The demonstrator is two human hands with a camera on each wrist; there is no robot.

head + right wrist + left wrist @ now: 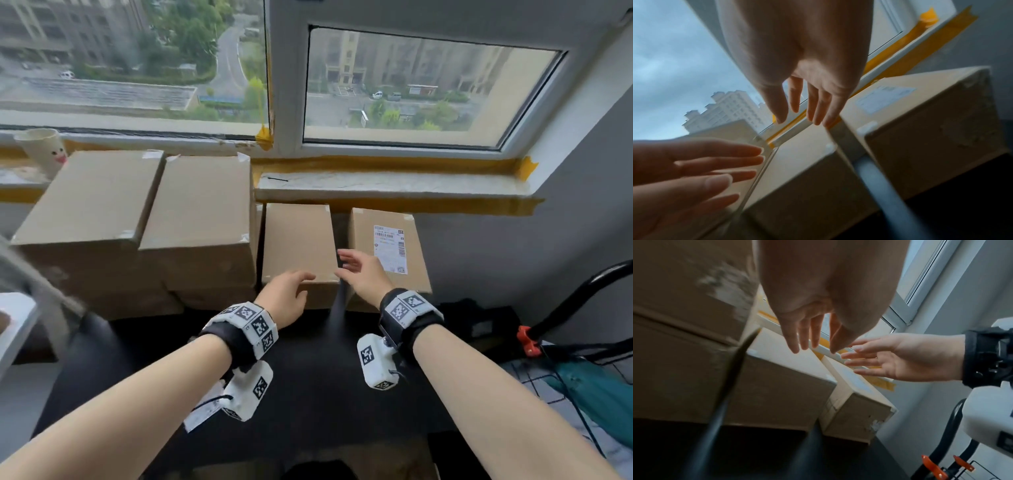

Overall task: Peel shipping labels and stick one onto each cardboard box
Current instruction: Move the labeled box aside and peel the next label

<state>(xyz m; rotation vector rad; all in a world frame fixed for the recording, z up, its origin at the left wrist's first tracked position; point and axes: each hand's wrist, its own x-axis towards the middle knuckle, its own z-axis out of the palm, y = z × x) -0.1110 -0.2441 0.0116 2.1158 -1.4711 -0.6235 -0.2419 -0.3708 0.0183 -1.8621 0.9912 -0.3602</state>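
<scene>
Both grips slack, left hand [287, 294] and right hand [365, 276] above smooth rectangular cardboard box [297, 240].

A: Where are the hands?
B: The left hand [287, 297] rests at the near edge of the plain box [298, 245]; the right hand [365, 271] hovers, fingers spread, beside it.
A: Any label?
B: One label [390, 248] sits on the right box [388, 253]. Two big boxes [144, 219] stand left, on the dark bench [308, 370].
</scene>
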